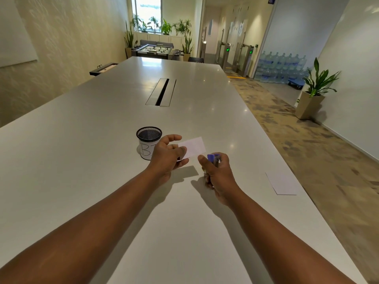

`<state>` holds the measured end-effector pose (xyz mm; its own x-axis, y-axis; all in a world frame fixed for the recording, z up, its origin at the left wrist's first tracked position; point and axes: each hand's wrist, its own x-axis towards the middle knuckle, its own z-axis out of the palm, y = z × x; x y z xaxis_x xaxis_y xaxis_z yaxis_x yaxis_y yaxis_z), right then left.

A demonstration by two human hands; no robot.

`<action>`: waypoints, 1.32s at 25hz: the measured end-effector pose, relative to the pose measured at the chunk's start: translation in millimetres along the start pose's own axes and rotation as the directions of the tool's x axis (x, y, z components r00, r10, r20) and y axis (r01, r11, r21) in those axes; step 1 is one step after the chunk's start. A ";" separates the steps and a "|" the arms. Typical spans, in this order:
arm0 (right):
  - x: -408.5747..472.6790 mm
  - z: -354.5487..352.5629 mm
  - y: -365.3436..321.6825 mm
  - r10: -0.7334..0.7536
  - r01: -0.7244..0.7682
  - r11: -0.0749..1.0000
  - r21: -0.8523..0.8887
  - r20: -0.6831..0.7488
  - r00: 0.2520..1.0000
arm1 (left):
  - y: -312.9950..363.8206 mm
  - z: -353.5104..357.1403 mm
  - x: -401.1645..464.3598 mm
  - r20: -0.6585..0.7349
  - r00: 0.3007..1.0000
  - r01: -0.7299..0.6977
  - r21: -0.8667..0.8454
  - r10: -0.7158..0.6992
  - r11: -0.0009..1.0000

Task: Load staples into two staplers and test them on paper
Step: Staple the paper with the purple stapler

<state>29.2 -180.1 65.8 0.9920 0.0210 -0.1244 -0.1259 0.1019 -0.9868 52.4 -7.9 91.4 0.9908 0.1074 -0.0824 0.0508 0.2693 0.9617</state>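
Note:
My left hand point(167, 154) holds a small white slip of paper point(193, 147) above the white table point(102, 171), pinched at its left end. My right hand point(217, 173) is closed around a small purple stapler point(213, 157), whose purple tip pokes out between thumb and fingers just below the paper's right corner. Most of the stapler is hidden inside the fist. I cannot see a second stapler or any loose staples.
A black mesh cup point(148, 142) with a white label marked "B" stands just left of my left hand. Another white sheet point(282, 183) lies near the table's right edge. A cable slot point(162, 92) sits mid-table. The floor drops off on the right.

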 end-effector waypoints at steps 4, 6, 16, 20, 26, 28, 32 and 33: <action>-6.0 7.8 0.5 0.024 -0.022 0.999 -0.023 0.089 0.996 | 4.7 4.2 -0.6 0.019 1.000 0.009 -0.010 -0.009 1.000; -6.9 9.9 0.0 0.021 -0.019 1.000 -0.015 0.104 0.994 | 4.9 5.3 -1.6 0.018 1.000 -0.015 0.008 0.015 1.000; -6.0 10.5 -3.4 -0.032 0.011 0.990 0.142 0.144 0.989 | 3.4 2.9 -9.2 0.035 0.997 -0.075 0.130 0.071 0.989; -2.4 12.2 -7.3 -0.018 -0.012 0.981 0.195 0.152 0.988 | 6.4 1.8 -11.2 0.054 0.997 -0.063 0.119 0.057 0.991; 1.5 12.9 -12.5 0.024 -0.053 0.977 0.206 0.141 0.990 | 9.2 -0.2 -11.5 0.059 0.997 -0.056 0.163 0.047 0.985; 2.0 13.9 -13.6 0.044 -0.075 0.972 0.222 0.140 0.989 | 9.2 -0.5 -11.4 0.059 0.997 -0.053 0.163 0.044 0.985; 0.1 16.5 -13.7 0.068 -0.095 0.967 0.236 0.121 0.990 | 8.2 -0.7 -11.6 0.055 0.998 -0.048 0.159 0.040 0.986; -0.1 17.0 -13.7 0.066 -0.087 0.971 0.225 0.103 0.993 | 7.5 -0.4 -12.4 0.057 0.998 -0.048 0.151 0.040 0.987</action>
<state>30.7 -164.6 81.1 0.9755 0.1297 -0.1775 -0.2107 0.3204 -0.9235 40.5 -6.9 99.5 0.9976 0.0638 -0.0287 0.0212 0.1158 0.9930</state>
